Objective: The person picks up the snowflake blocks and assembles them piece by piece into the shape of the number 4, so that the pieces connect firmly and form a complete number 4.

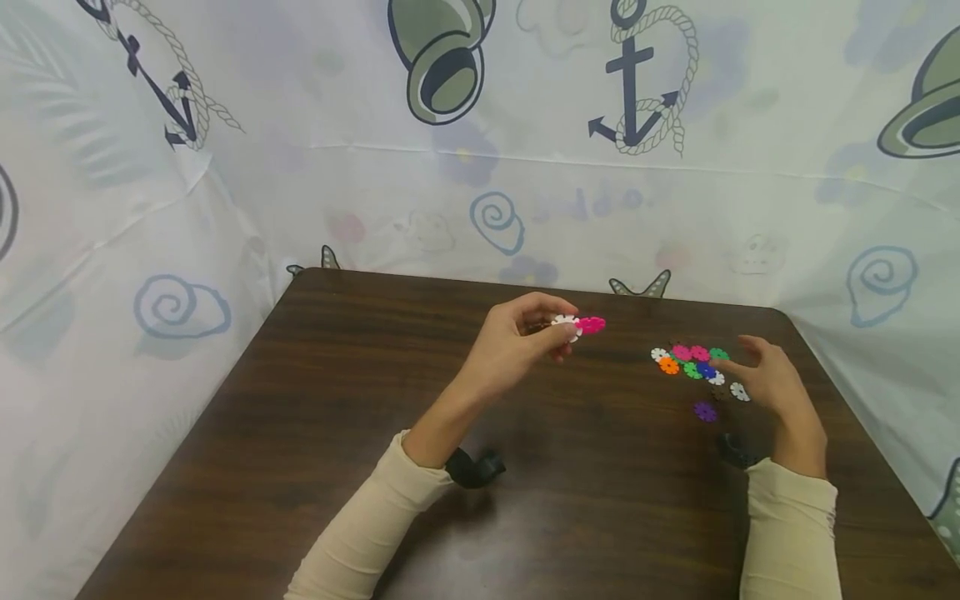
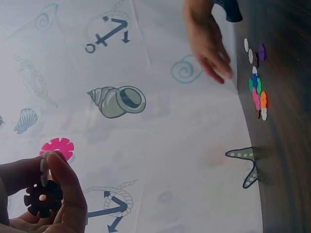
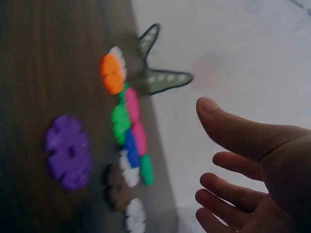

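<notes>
My left hand (image 1: 517, 337) pinches a white notched disc (image 1: 564, 320) between thumb and fingers, above the table. Joined to it is a pink notched disc (image 1: 592, 325) that sticks out to the right. The left wrist view also shows a dark brown notched disc (image 2: 43, 198) at the same held piece, partly among the fingers. My right hand (image 1: 768, 375) hovers over the right edge of a pile of loose discs, its fingers apart and holding nothing. In that pile lie an orange disc (image 3: 112, 74), a blue disc (image 1: 705, 370) and several pink, green and white ones.
A purple disc (image 1: 705, 411) lies on the near side of the pile, and a white disc (image 1: 739, 392) to its right. The dark wooden table (image 1: 300, 400) meets a white patterned cloth (image 1: 525, 208) at its back and sides.
</notes>
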A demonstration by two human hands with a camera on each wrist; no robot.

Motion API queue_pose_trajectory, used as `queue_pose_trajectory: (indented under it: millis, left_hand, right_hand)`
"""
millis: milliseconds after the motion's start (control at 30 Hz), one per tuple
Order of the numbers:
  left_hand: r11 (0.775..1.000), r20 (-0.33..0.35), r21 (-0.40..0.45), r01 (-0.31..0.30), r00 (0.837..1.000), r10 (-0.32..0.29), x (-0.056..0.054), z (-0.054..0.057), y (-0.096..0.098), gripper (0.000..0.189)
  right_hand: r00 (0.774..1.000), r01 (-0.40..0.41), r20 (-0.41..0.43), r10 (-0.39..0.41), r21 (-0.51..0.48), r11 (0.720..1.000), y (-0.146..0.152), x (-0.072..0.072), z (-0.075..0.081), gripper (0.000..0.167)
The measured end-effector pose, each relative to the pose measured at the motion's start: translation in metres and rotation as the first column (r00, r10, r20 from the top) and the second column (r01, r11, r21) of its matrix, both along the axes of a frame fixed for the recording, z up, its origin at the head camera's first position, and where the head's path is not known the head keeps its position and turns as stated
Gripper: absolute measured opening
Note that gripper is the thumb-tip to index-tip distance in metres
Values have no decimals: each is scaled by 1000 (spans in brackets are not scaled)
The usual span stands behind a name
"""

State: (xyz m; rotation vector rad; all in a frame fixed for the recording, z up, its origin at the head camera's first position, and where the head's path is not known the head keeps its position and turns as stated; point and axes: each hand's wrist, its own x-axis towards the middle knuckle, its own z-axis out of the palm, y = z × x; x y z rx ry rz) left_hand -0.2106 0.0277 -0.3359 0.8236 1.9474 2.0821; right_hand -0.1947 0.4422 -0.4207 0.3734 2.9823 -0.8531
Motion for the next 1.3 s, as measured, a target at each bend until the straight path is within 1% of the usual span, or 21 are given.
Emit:
queue_pose_trajectory:
  millis: [100,233,367,500,600,700,900,1033,1167,1300]
  left_hand:
    - [1000,2,8,-1,1000,1,0,0,0,20]
    - [1000,6,8,1,1000,-1,0,-1,0,20]
    - [1000,9,4,0,1000,0,0,-1,0,20]
    - [1000,7,6,-3,1000,3,0,-1,0,20]
    - [1000,6,9,-3,1000,3,0,-1,0,20]
    - [1000,7,9,0,1000,0,0,-1,-1,21]
    - [1000,11,4,-1,1000,1,0,0,-1,20]
    - [1000,16,-2,-5,1000,5,0,1,-1,20]
    - [1000,24,-7,-5,1000,5,0,0,-1,21]
    - [1000,37,-4,-5,999,5,0,0,-1,22]
  right_hand:
    - [999,21,42,-21,-5,1000,6,-1,-9,94]
    - [997,33,67,-35,28,999,14,-2,-22,96]
    - [990,55,126,-60,41,998,18,-2,-33,98]
    - [985,75,149,-82,54,996,17,-3,-39,92]
    - [985,97,137,-104,61,993,15,-4,-41,83]
    - [986,112,116,-117,47,993,12,-5,-42,73]
    - [993,102,50,-105,46,994,8,-7,-42,52]
    - [993,108,46,-111,45,993,5,-8,-42,49]
    - [988,138,64,-139,18,990,3,-9,-41,47]
    - [988,143,63,-143,6,990,1,-10,-40,45]
